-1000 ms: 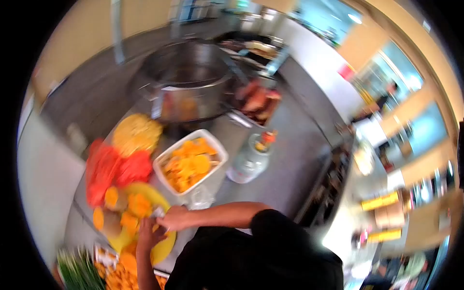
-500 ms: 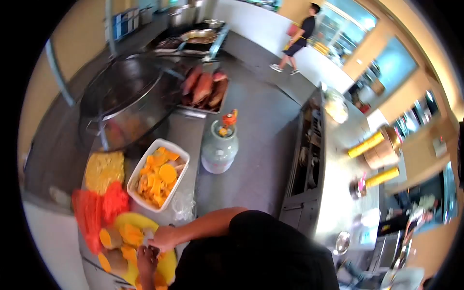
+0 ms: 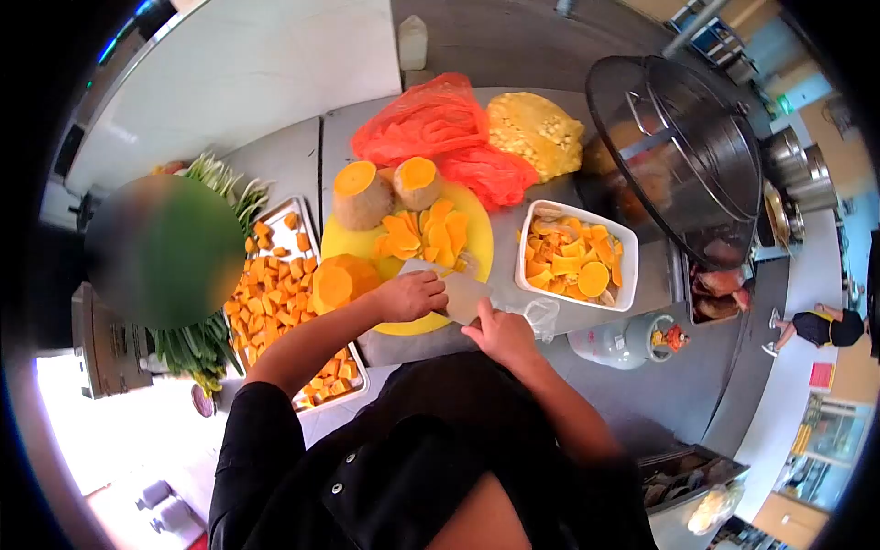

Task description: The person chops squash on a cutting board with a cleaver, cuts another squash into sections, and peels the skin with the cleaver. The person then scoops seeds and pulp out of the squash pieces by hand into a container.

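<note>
My right hand [image 3: 504,335] is closed near the lower end of a cleaver [image 3: 463,298], its handle mostly hidden by my fingers. My left hand [image 3: 410,298] has its fingers curled against the other side of the wide blade. Both hands are over the near edge of a round yellow cutting board [image 3: 478,225]. On the board lie orange pumpkin slices [image 3: 426,234], just beyond the blade. Two cut pumpkin chunks with tan rind [image 3: 362,195] stand at its far left. A peeled pumpkin piece [image 3: 344,280] sits left of my left hand.
A metal tray [image 3: 307,215] of pumpkin cubes is at left, by green vegetables [image 3: 197,344]. Right of the board stands a white tub [image 3: 626,293] of pumpkin pieces. Red plastic bags [image 3: 426,119], a yellow bag [image 3: 534,133], a large dark pot [image 3: 687,156] and gas cylinder [image 3: 610,344] surround it.
My view has swung left and down, so the board, hands and cube tray now show fully. Both hands stay at the cleaver. A person in the background now appears at far right.
</note>
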The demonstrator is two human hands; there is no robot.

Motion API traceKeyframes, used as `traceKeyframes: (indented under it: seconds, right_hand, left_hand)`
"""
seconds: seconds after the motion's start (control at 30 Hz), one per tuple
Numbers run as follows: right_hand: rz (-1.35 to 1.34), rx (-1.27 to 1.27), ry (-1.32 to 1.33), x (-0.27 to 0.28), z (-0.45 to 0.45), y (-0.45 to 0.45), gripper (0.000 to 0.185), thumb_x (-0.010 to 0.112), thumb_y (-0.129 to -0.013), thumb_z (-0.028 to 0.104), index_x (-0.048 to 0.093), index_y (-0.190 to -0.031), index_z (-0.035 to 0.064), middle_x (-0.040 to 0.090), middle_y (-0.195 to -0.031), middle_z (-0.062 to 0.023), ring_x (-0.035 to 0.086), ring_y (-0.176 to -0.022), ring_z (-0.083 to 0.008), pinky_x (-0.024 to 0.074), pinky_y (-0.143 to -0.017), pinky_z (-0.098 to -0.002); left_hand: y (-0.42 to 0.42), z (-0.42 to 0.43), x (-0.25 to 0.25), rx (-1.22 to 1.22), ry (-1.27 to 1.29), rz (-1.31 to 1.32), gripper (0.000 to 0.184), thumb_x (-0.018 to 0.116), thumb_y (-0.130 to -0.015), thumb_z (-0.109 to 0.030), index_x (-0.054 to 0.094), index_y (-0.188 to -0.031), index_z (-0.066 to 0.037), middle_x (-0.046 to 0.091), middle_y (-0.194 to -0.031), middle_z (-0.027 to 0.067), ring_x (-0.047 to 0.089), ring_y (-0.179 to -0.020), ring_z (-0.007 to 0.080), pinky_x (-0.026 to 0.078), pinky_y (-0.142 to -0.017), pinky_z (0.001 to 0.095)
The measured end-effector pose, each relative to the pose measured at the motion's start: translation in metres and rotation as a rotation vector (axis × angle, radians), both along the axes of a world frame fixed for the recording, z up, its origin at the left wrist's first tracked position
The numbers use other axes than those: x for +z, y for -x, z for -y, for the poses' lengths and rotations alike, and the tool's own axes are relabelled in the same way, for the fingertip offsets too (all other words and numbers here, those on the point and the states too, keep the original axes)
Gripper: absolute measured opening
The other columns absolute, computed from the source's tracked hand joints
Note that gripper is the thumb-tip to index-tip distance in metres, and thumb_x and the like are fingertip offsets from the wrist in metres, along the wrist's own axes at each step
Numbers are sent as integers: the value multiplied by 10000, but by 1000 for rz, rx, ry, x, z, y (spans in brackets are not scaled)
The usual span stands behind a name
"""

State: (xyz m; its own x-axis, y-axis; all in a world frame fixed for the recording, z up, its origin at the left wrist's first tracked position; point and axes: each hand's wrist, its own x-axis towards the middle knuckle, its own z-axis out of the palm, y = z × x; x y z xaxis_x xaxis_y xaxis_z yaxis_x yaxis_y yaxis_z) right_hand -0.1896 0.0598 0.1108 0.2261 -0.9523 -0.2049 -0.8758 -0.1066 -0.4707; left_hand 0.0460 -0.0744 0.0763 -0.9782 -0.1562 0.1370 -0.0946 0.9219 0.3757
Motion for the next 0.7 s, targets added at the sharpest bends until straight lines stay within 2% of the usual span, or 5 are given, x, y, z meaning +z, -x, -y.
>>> traceKeyframes:
  seconds: [0.17, 0.4, 0.57, 0.63, 0.7]
  right_hand:
    - [3, 18, -15, -1, 1, 14, 468, 684, -928, 419, 459, -1104, 48, 727, -819, -155, 703, -715, -397, 541, -600, -514]
    - [-68, 19, 17, 6, -7, 19, 435, 704, -921, 396, 482, -1060, 49, 731, -809, -144, 701, -716, -401, 547, -612, -509]
    - [-96, -66, -22, 6, -10, 13, 409, 734, -906, 407, 535, -1025, 69, 714, -811, -180, 692, -769, -439, 531, -670, -548]
    - [-15, -70, -19, -8, -8, 24, 387, 738, -896, 390, 576, -1016, 60, 722, -849, -177, 693, -798, -434, 522, -715, -531]
    - [-23, -40, -20, -2, -3, 22, 387, 746, -893, 344, 582, -1056, 34, 727, -910, -195, 701, -861, -437, 536, -745, -526]
  left_hand:
    - [-14, -2, -6, 96, -64, -7, 196, 547, -902, -153, 572, -1088, -99, 569, -1062, 105, 583, -971, 307, 500, -847, 414]
    - [3, -19, -20, 322, -63, -23, 342, 668, -802, -157, 552, -1112, -72, 562, -1088, 148, 577, -1005, 362, 497, -878, 450]
    - [10, -24, -57, 360, -201, -152, 135, 657, -871, -214, 628, -901, -86, 631, -967, 139, 628, -950, 360, 515, -821, 483]
    - [14, -32, -66, 427, -160, -333, 125, 649, -875, -197, 624, -892, -75, 648, -921, 145, 640, -895, 368, 522, -799, 482]
    - [21, -30, -87, 427, 1, -258, 151, 632, -896, -202, 608, -983, -82, 656, -981, 134, 650, -919, 360, 529, -790, 479]
